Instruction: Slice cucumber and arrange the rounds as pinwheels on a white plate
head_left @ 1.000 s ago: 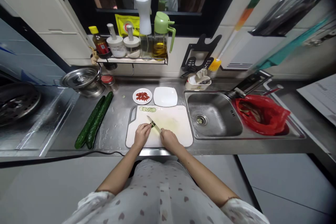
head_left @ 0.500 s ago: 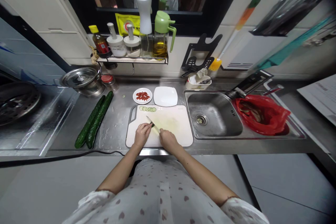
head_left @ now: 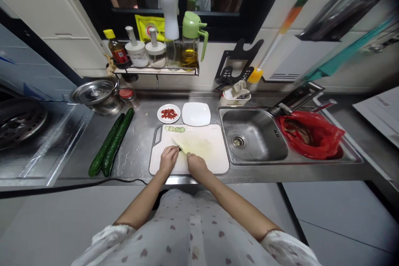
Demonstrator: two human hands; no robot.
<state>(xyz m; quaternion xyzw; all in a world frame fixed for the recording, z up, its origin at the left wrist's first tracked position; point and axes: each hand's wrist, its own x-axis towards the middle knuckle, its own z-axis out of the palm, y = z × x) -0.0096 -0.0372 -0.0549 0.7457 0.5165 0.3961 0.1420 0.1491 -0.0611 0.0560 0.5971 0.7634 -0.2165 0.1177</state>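
While the left hand (head_left: 168,160) is pressing curled fingers down onto something small on the white cutting board (head_left: 212,158), too hidden to name, the right hand (head_left: 195,165) is gripping the handle of a knife (head_left: 178,145), its blade angling up and left just beside the left fingertips. A short row of cucumber slices (head_left: 175,129) is lying along the board's far edge. Beyond it, a small dish of red pieces (head_left: 168,113) is sitting beside a bare white plate (head_left: 196,114). 2 whole cucumbers (head_left: 110,142) are lying side by side on the steel counter (head_left: 137,149), left of the board. To the right, a sink (head_left: 254,139) is sitting next to a red bag (head_left: 310,134).
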